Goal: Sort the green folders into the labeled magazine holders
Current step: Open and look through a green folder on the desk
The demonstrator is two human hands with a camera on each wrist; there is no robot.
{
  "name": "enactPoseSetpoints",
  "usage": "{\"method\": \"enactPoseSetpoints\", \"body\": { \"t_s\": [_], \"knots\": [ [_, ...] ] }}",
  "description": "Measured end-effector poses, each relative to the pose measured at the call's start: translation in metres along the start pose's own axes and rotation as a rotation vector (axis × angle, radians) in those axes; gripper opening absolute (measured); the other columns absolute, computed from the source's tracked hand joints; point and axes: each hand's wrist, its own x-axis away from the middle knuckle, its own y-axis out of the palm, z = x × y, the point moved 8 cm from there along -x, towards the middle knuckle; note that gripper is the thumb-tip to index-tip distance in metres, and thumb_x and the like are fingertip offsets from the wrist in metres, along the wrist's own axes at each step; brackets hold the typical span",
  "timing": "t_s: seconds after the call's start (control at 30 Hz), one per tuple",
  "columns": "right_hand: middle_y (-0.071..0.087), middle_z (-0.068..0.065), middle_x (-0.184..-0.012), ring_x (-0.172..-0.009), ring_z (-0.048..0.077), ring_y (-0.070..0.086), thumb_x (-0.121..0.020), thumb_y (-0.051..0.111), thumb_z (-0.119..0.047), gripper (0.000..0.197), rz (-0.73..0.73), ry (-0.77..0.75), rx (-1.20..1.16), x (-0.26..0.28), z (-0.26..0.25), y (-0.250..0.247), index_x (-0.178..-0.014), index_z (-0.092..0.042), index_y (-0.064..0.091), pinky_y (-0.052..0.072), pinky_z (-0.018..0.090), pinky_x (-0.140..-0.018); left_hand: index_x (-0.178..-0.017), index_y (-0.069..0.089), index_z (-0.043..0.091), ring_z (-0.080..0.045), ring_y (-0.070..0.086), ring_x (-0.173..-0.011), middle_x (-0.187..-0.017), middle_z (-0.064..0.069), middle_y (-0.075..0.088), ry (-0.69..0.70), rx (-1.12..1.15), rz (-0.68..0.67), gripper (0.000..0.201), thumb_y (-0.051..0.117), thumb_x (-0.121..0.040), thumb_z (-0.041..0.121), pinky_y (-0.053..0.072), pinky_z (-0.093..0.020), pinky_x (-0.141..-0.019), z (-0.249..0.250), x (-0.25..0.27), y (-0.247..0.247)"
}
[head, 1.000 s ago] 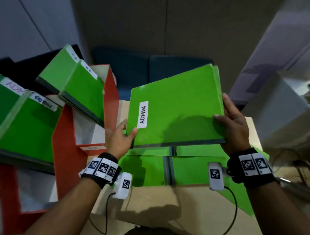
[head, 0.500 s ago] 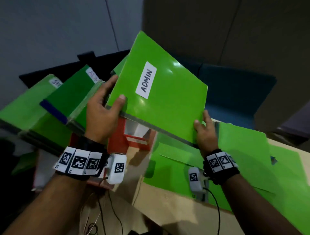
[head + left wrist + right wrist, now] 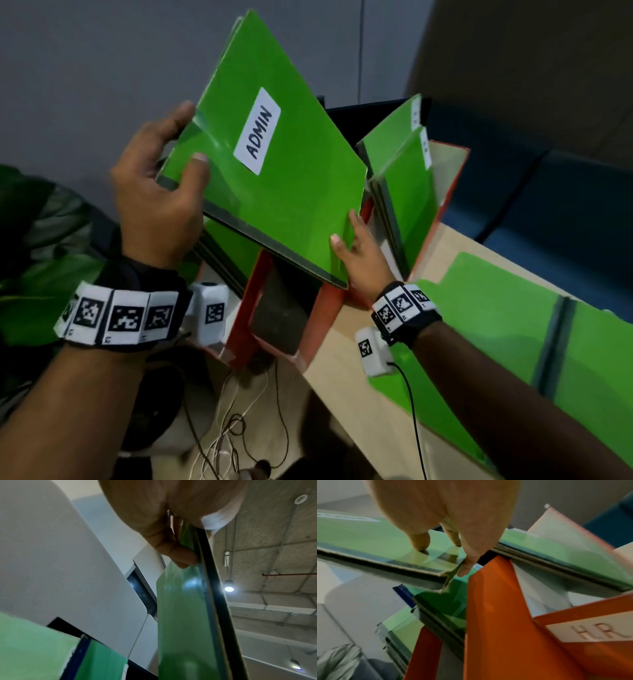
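Observation:
A green folder (image 3: 274,178) with a white ADMIN label is tilted in the air above an orange magazine holder (image 3: 246,329). My left hand (image 3: 161,192) grips its left corner, thumb on the cover and fingers behind; the left wrist view shows that pinch on the folder (image 3: 181,615). My right hand (image 3: 359,257) holds the lower right corner, thumb on the cover; in the right wrist view my fingertips (image 3: 421,545) rest on the folder (image 3: 368,534). A second orange holder (image 3: 448,192), marked HR (image 3: 604,631), holds green folders (image 3: 404,178).
More green folders (image 3: 513,329) lie open on the wooden table (image 3: 342,394) at the right. Further green folders (image 3: 226,246) stand in the holder under the lifted one. Loose cables (image 3: 233,421) hang below the table's edge. A grey wall stands behind.
Both hands have carried the ADMIN folder up and left from over the table, tilting it steeper above the orange holder. The head view has swung left.

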Motion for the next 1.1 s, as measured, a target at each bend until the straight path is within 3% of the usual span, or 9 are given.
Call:
{"method": "enactPoseSetpoints", "body": {
  "t_s": [0.1,0.23,0.4,0.57,0.73,0.9,1.1],
  "knots": [
    [0.001,-0.004,-0.161,-0.146,0.023,0.016,-0.09,0.047,-0.06,0.077,-0.052,-0.002,0.092,-0.013,-0.014,0.03,-0.152,-0.034,0.009,0.024,0.051,-0.116,-0.125,0.054,0.013,0.009,0.054,-0.114,-0.119,0.01,0.057,0.009,-0.047,0.017,0.04,0.056,-0.088,0.0,0.042,-0.016,-0.1,-0.011,-0.011,-0.014],
    [-0.002,0.001,-0.161,-0.146,0.021,0.014,-0.1,0.044,-0.038,0.065,-0.084,0.028,0.203,-0.023,-0.02,0.059,-0.153,-0.023,0.012,0.014,0.031,-0.114,-0.127,0.057,0.008,0.015,0.051,-0.108,-0.116,0.009,0.057,0.031,-0.143,-0.05,0.038,0.056,-0.09,0.003,0.039,-0.012,-0.097,-0.031,-0.018,-0.002],
    [0.011,0.001,-0.161,-0.147,0.015,0.011,-0.1,0.045,-0.035,0.061,-0.076,0.019,0.186,-0.036,-0.026,0.077,-0.152,-0.016,0.018,0.007,0.02,-0.107,-0.133,0.055,0.003,0.0,0.051,-0.106,-0.118,-0.01,0.063,0.041,-0.234,-0.219,0.044,0.053,-0.089,0.001,0.035,-0.007,-0.096,-0.061,-0.012,0.043],
    [0.018,0.003,-0.159,-0.147,0.015,0.012,-0.1,0.043,-0.037,0.061,-0.001,0.051,0.1,-0.047,-0.025,0.079,-0.152,-0.015,0.018,0.012,0.027,-0.115,-0.139,0.049,0.007,-0.019,0.054,-0.116,-0.128,-0.01,0.059,-0.056,-0.321,-0.4,0.047,0.054,-0.092,0.003,0.029,-0.01,-0.1,-0.094,0.003,0.089],
    [0.008,0.01,-0.161,-0.148,0.019,0.004,-0.101,0.029,-0.047,0.067,0.016,0.165,0.077,-0.058,-0.01,0.088,-0.153,-0.009,0.011,0.008,0.031,-0.117,-0.144,0.043,0.012,-0.018,0.049,-0.127,-0.141,-0.006,0.052,-0.169,-0.365,-0.611,0.051,0.056,-0.094,0.01,0.025,-0.018,-0.105,-0.117,0.037,0.132],
    [0.003,0.015,-0.16,-0.148,0.027,0.002,-0.1,0.025,-0.052,0.072,0.025,0.243,0.089,-0.068,0.009,0.095,-0.153,-0.007,0.006,0.009,0.039,-0.119,-0.149,0.032,0.007,-0.024,0.039,-0.135,-0.148,-0.011,0.042,-0.248,-0.399,-0.756,0.055,0.045,-0.096,0.001,0.024,-0.026,-0.11,-0.135,0.054,0.16],
    [0.002,0.017,-0.16,-0.147,0.031,0.002,-0.099,0.025,-0.053,0.074,0.033,0.275,0.112,-0.072,0.025,0.1,-0.152,-0.006,0.005,0.011,0.044,-0.119,-0.149,0.028,0.003,-0.025,0.028,-0.141,-0.153,-0.013,0.034,-0.306,-0.391,-0.814,0.056,0.044,-0.095,0.002,0.019,-0.028,-0.114,-0.148,0.066,0.173]
  ]
}}
